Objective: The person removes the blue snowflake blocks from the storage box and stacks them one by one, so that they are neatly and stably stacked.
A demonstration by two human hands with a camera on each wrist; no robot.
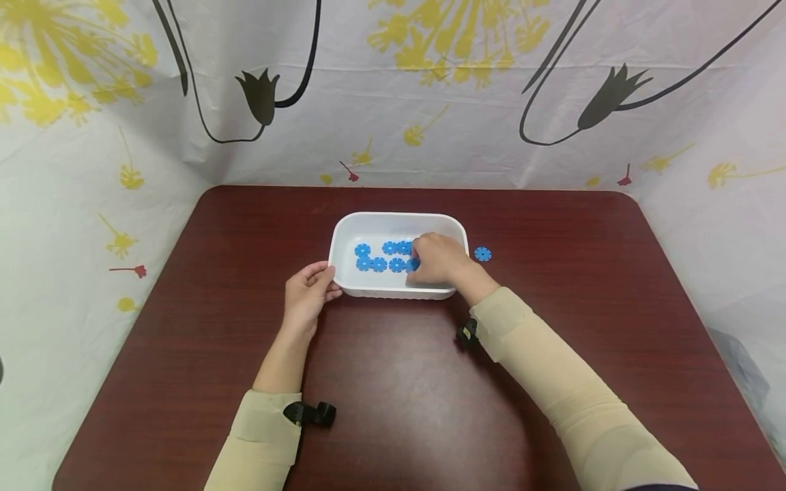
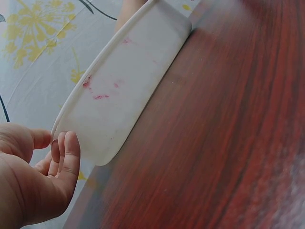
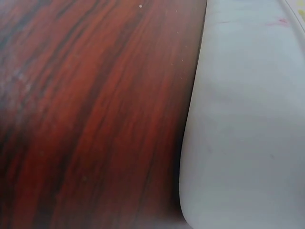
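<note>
Beige sleeves [image 1: 565, 382] come nearest the head camera, each with a black wrist device [image 1: 310, 414] at its cuff. Ahead of them, a white rectangular plastic tray [image 1: 396, 293] sits on the dark red wood-grain table [image 1: 393, 382]. The left hand [image 1: 307, 296] grips the tray's left front corner at the rim. The right hand [image 1: 439, 259] reaches inside toward the tray's right end, fingers bent down over blue notched discs [image 1: 379, 264]; whether it pinches one cannot be told. More of these discs lie on the tray floor, and a single blue disc [image 1: 482, 254] rests on the table just beside the tray's right side. Only the wrist views reveal pinkish-red marks [image 2: 100, 97] on the tray's outer wall; the left one also shows the left hand's fingertips against it. Discs appear in the head view alone.
</note>
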